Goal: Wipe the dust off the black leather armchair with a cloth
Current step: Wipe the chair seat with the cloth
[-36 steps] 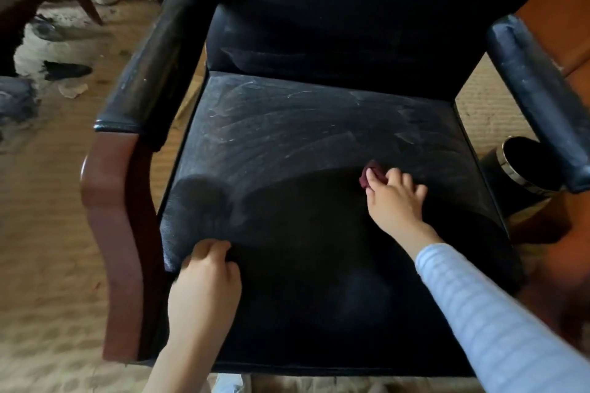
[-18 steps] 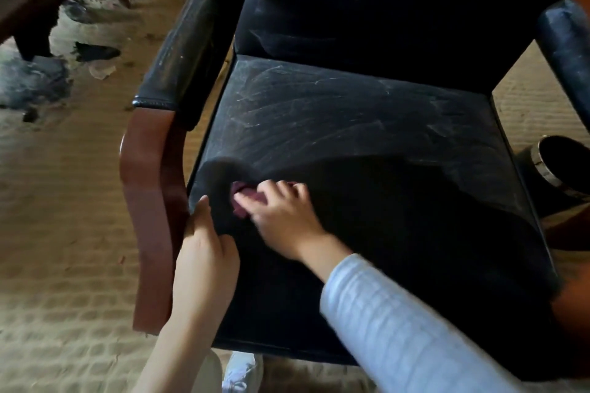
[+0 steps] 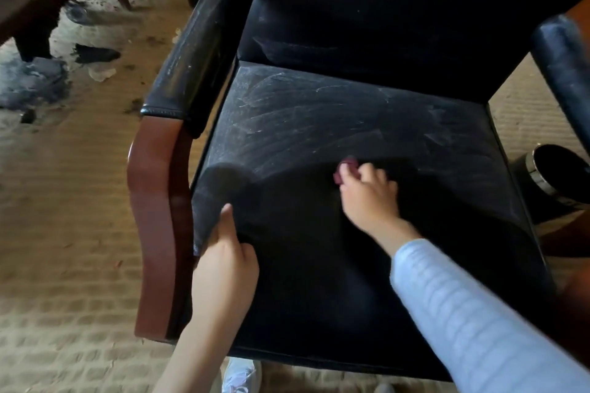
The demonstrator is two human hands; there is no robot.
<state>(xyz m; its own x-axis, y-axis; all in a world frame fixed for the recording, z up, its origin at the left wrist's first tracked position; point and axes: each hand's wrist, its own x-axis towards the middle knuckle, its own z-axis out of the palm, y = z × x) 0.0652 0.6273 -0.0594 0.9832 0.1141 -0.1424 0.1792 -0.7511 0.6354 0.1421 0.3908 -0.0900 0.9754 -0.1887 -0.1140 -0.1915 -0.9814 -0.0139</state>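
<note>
While our right hand (image 3: 367, 195) pinches a dark red cloth (image 3: 346, 166) mid-seat on the dusty black leather armchair (image 3: 319, 112), our left hand (image 3: 223, 258) rests, fingers curled, at its front left corner, chrome-rimmed bin (image 3: 538, 174) beside, contents unseen

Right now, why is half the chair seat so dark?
In the head view, a shadow covers the near half of the seat; light shows dusty streaks on the far half; the right hand holding the cloth looks slightly blurred.
</note>
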